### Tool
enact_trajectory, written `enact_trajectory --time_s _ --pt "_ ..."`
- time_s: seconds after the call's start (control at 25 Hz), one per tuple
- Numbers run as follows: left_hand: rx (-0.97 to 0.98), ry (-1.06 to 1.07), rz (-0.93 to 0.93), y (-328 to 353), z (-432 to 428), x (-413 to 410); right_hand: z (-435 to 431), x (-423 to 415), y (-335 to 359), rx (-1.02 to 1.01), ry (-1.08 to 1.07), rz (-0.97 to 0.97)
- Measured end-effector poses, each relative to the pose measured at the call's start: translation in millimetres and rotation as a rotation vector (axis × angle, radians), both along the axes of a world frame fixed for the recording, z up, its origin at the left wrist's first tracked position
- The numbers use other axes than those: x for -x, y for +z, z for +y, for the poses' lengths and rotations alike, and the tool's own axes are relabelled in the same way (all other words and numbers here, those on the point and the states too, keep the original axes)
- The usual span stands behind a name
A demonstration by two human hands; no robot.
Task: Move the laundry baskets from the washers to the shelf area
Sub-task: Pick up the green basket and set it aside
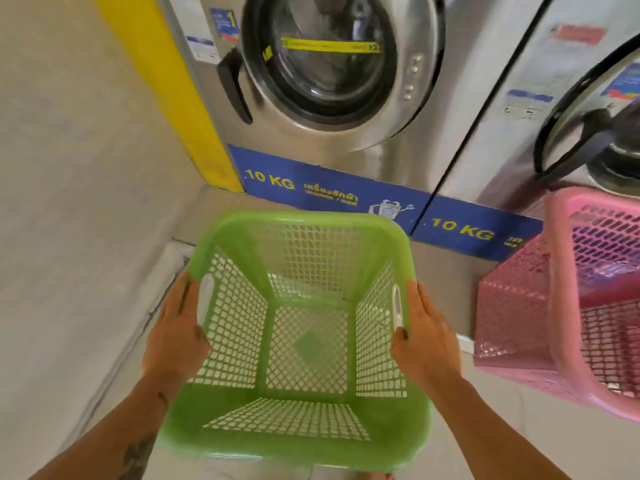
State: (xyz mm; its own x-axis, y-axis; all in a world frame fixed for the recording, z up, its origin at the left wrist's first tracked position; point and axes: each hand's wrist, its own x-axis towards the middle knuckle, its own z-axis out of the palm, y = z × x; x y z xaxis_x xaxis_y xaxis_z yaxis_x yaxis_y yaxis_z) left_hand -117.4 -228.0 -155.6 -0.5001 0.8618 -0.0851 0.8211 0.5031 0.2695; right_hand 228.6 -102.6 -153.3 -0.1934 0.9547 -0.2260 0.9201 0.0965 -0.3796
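An empty green mesh laundry basket [298,223] fills the lower middle of the head view, in front of a steel washer [398,168]. My left hand [175,330] grips its left rim beside the handle slot. My right hand [424,337] grips the right rim, thumb hooked over the edge. Whether the basket rests on the floor or hangs in my grip, I cannot tell. A pink mesh laundry basket [512,306] stands on the floor to the right, below a second washer [519,64], untouched by either hand.
The first washer's round door [325,57] is closed. The second washer's door [571,116] hangs open above the pink basket. A yellow panel [162,81] and a grey wall [69,168] close off the left side. Blue "10 KG" strips run along the washer bases.
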Motion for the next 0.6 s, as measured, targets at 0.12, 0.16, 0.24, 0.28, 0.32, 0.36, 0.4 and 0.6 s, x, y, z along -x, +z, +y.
enact_trajectory --time_s 0.12,0.16,0.24,0.28,0.32,0.36,0.4,0.6 --pt "0.005 -0.012 0.008 -26 -27 32 -27 31 -28 0.025 0.030 -0.025" --pt "0.007 -0.023 0.010 -39 -36 42 -37 40 -40 0.041 0.021 -0.035" --pt "0.005 -0.023 0.000 -67 -57 63 -58 60 -64 0.074 0.007 -0.042" --pt "-0.002 -0.021 0.003 -83 -69 75 -70 72 -76 0.094 0.013 -0.040" --pt "-0.007 -0.024 0.009 -95 -78 86 -81 82 -85 0.115 0.014 -0.040" --pt "-0.005 -0.026 0.017 -106 -87 97 -93 92 -93 0.133 0.015 -0.042" --pt "0.009 -0.022 0.024 -117 -98 108 -107 102 -102 0.143 0.022 -0.042" --pt "0.097 -0.006 -0.018 -143 -138 137 -159 135 -125 0.128 -0.003 -0.026"
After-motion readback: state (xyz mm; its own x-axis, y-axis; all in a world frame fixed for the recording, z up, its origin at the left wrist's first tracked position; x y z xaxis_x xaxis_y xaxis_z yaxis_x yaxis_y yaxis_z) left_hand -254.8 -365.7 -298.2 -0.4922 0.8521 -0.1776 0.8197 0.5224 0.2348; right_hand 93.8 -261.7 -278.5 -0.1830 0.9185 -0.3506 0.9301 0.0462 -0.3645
